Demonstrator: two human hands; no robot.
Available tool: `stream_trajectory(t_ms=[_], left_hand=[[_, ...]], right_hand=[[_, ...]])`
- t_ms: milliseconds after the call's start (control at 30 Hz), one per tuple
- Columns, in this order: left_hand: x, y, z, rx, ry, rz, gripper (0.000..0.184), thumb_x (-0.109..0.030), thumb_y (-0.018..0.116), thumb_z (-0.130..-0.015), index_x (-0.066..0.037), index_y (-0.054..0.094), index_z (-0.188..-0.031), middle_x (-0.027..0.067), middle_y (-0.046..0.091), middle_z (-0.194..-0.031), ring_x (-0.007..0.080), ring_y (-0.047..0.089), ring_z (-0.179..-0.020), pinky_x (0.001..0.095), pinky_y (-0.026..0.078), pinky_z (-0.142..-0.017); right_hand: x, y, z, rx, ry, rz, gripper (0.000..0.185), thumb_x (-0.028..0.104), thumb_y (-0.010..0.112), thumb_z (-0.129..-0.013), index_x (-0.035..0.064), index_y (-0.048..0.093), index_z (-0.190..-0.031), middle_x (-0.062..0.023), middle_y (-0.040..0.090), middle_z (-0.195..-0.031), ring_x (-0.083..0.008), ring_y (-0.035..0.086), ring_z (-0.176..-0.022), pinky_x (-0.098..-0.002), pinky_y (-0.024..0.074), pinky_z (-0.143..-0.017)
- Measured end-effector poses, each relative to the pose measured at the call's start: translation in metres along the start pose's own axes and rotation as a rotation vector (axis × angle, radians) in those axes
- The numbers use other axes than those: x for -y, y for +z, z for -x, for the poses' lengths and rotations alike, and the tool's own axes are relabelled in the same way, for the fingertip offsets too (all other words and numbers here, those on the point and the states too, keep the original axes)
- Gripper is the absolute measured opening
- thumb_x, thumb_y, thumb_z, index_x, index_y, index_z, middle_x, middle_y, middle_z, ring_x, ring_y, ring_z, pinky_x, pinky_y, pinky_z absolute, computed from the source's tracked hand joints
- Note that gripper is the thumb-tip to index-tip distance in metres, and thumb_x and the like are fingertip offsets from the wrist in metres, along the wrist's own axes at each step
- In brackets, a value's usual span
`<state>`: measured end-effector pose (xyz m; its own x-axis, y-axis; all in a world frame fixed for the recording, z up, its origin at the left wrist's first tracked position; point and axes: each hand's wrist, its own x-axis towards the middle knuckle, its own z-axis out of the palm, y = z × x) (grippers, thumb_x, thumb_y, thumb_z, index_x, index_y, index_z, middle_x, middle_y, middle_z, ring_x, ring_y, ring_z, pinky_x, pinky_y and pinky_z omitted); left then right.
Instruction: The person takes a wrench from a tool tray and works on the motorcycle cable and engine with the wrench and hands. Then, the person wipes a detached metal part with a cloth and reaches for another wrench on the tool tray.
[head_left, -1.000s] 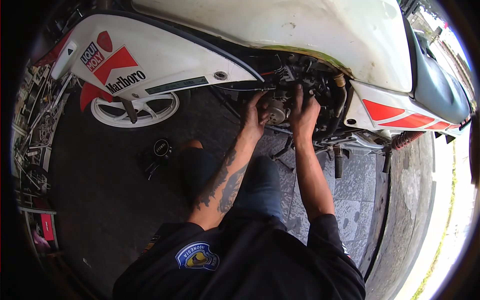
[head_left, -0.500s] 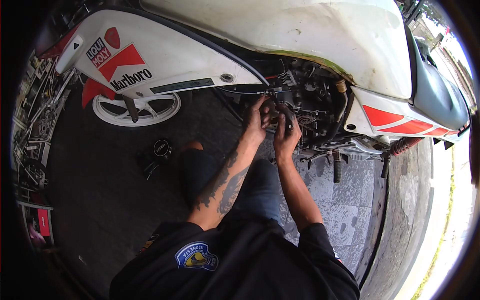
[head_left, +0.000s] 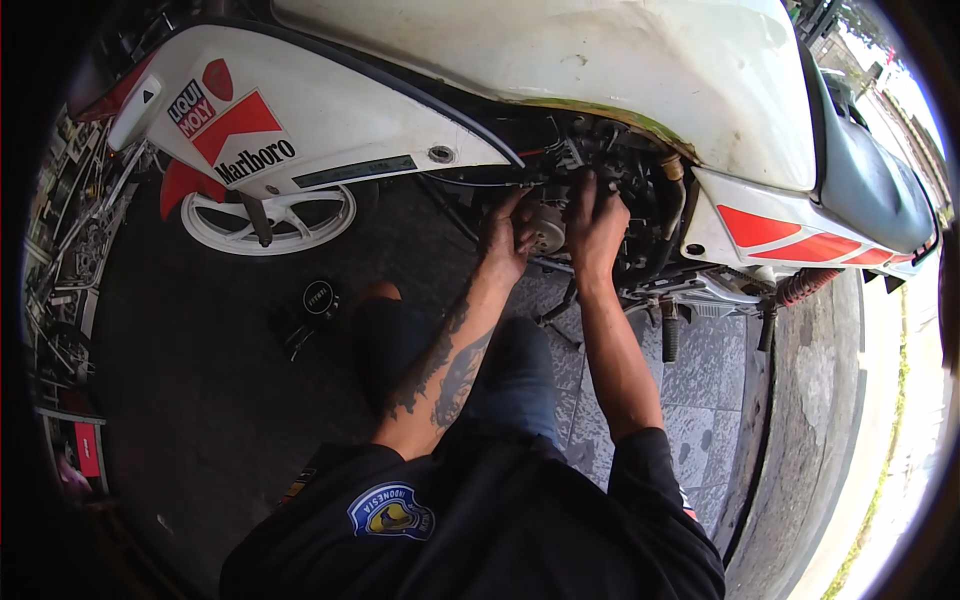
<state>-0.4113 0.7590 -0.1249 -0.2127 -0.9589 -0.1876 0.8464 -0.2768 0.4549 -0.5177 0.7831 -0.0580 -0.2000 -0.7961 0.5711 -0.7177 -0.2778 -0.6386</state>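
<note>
A white motorcycle stands across the top of the view, its engine area exposed under the tank. My left hand is at the left side of a round, worn metal part on the engine, with its fingers curled beside the part's edge. Its thumb reaches up toward a thin cable. On the other side of the round part, my right hand reaches up into the engine with bent fingers. What either hand grips is too dark and small to make out.
The white front wheel is at the left below the fairing. A dark object with a round cap lies on the floor. A footpeg juts out at the right. Metal parts line the far left.
My right hand has moved right and farther up into the engine, uncovering more of the round metal part. My left hand stays nearly in place. The view has shifted slightly.
</note>
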Motion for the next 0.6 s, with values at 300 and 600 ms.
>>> stream_trajectory(t_ms=[300,600], left_hand=[[0.003,-0.004,0.000,-0.066,0.000,-0.038,0.019,-0.034,0.062,-0.084,-0.015,0.060,-0.087,-0.0075,0.045,-0.056,0.0038,0.033,-0.037,0.0195,0.019,-0.033],[0.003,-0.003,0.004,-0.017,0.007,-0.027,0.023,-0.035,0.058,-0.088,-0.012,0.057,-0.093,-0.0076,0.044,-0.058,0.0038,0.033,-0.037,0.0189,0.020,-0.032]], right_hand=[[-0.023,0.024,0.056,-0.126,-0.122,-0.295,0.015,0.003,0.050,-0.090,-0.0028,0.060,-0.098,-0.0142,0.064,-0.088,-0.0227,0.061,-0.075,-0.0310,0.0470,-0.067],[-0.027,0.037,0.060,-0.144,-0.287,-0.255,0.015,-0.002,0.051,-0.086,-0.0013,0.059,-0.099,-0.0168,0.061,-0.095,-0.0321,0.062,-0.089,-0.0358,0.0473,-0.076]])
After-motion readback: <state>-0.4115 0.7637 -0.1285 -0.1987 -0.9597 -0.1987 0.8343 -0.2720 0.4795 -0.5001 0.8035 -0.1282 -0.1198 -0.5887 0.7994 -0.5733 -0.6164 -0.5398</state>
